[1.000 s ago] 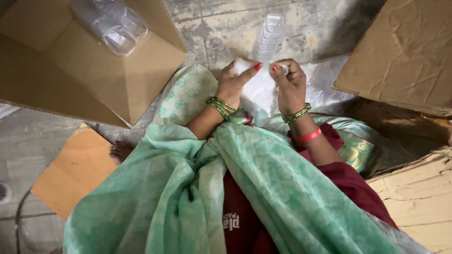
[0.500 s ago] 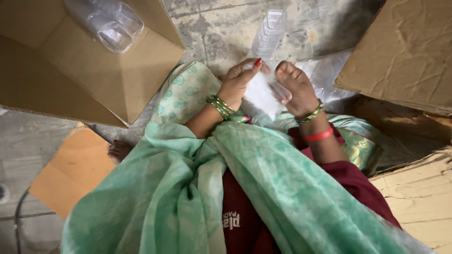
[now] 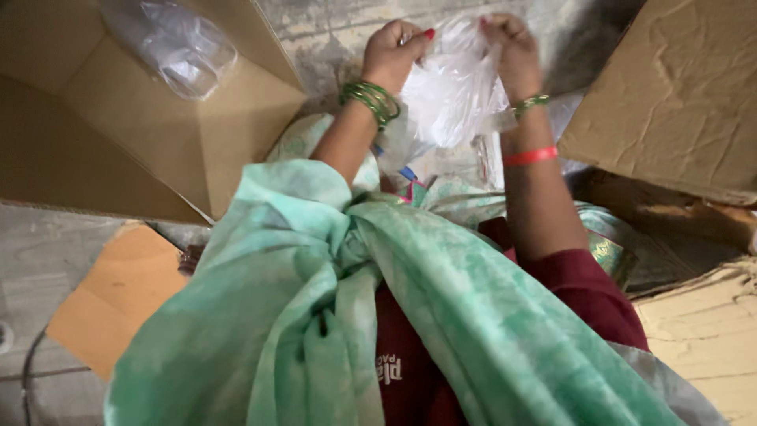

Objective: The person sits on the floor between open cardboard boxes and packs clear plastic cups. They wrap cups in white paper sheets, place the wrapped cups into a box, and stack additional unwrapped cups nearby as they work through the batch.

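A thin clear plastic bag (image 3: 451, 91) hangs between both hands in front of me. My left hand (image 3: 392, 52), with green bangles at the wrist, pinches the bag's top edge on the left. My right hand (image 3: 511, 49), with a green bangle and a red band on the forearm, grips the top edge on the right. The bag looks crumpled and whitish; what is inside it is hard to tell. A green scarf (image 3: 315, 315) drapes over my lap below the arms.
An open cardboard box (image 3: 118, 150) on the left holds a bundle of clear plastic (image 3: 177, 47). More cardboard (image 3: 678, 102) lies at the right, and an orange-brown sheet (image 3: 118, 292) at lower left. Concrete floor (image 3: 331, 31) shows ahead.
Both hands have risen and moved forward, lifting the plastic bag up off my lap and spreading its top between them.
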Tool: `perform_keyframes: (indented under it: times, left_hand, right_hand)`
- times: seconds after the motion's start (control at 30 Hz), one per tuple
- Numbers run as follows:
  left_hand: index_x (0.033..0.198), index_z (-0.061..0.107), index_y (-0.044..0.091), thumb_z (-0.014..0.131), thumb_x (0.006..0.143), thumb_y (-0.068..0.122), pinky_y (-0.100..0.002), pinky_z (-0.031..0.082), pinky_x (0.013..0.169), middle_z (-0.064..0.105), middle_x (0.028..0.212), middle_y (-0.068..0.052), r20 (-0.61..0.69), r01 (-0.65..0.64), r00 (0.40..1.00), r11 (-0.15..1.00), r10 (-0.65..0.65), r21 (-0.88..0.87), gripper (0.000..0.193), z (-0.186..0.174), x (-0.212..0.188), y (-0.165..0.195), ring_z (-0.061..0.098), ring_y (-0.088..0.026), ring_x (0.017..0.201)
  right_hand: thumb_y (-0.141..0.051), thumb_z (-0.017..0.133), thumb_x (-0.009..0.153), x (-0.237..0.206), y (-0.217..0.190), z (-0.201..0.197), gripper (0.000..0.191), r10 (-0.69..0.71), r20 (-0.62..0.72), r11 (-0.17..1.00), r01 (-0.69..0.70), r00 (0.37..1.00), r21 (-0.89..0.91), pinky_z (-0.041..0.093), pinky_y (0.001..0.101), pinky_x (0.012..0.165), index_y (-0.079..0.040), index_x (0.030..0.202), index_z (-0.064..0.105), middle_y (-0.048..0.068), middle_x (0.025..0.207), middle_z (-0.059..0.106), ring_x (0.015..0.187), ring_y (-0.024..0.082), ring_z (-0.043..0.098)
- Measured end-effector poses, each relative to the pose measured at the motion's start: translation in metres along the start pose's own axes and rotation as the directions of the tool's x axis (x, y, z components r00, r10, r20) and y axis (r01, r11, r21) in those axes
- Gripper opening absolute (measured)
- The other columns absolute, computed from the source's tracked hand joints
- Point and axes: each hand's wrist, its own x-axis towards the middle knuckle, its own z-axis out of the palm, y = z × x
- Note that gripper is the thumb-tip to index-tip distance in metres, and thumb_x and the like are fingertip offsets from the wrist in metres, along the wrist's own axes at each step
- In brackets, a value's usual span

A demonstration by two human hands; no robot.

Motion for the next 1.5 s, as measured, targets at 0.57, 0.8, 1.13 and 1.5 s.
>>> perform_keyframes:
  times: [0.57, 0.8, 1.13, 1.5]
  left_hand:
    - [0.092, 0.064, 0.006, 0.070, 0.092, 0.035, -0.049, 0.053, 0.074, 0.073, 0.090, -0.020, -0.229, 0.192, 0.973, 0.631, -0.023, 0.751, 0.029, -0.006, -0.042, -0.072, 0.069, -0.040, 0.086]
    - [0.147, 0.054, 0.019, 0.082, 0.079, 0.057, -0.041, 0.057, 0.069, 0.072, 0.076, -0.017, -0.121, 0.140, 0.990, 0.663, -0.075, 0.735, 0.082, -0.032, -0.050, 0.031, 0.072, -0.031, 0.070]
    - [0.127, 0.065, 0.021, 0.091, 0.076, 0.056, -0.036, 0.058, 0.071, 0.073, 0.086, -0.007, 0.146, -0.226, 0.974, 0.699, 0.173, 0.678, 0.067, -0.034, -0.083, 0.050, 0.072, -0.022, 0.079]
    - [0.121, 0.070, 0.002, 0.079, 0.090, 0.040, -0.026, 0.049, 0.063, 0.069, 0.092, -0.001, -0.600, -0.142, 0.793, 0.990, 0.103, -0.018, 0.050, -0.273, -0.118, 0.096, 0.055, -0.007, 0.068]
  right_hand:
    - [-0.025, 0.092, 0.083, -0.063, 0.022, 0.044, 0.072, -0.303, 0.527, 0.655, 0.575, 0.794, -0.490, 0.057, 0.0297, 0.097, -0.003, 0.136, 0.049, 0.003, 0.120, 0.068, 0.109, 0.014, 0.066]
    - [-0.023, 0.093, 0.078, -0.031, 0.123, -0.037, 0.057, -0.044, 0.491, 0.584, 0.421, 0.870, -0.694, 0.056, 0.0392, 0.098, -0.004, 0.125, 0.067, 0.012, 0.121, 0.073, 0.112, 0.023, 0.069]
    - [-0.032, 0.086, 0.076, -0.049, 0.106, -0.017, 0.062, 0.047, 0.479, 0.103, 0.473, 0.876, -0.875, 0.053, 0.0416, 0.102, -0.013, 0.131, 0.065, 0.012, 0.127, 0.071, 0.118, 0.030, 0.068]
    - [-0.042, 0.100, 0.079, -0.053, 0.093, 0.199, 0.112, 0.289, 0.884, 0.252, 0.862, 0.366, -0.440, 0.045, 0.0437, 0.107, 0.017, 0.147, 0.036, 0.035, 0.140, 0.054, 0.128, 0.041, 0.057]
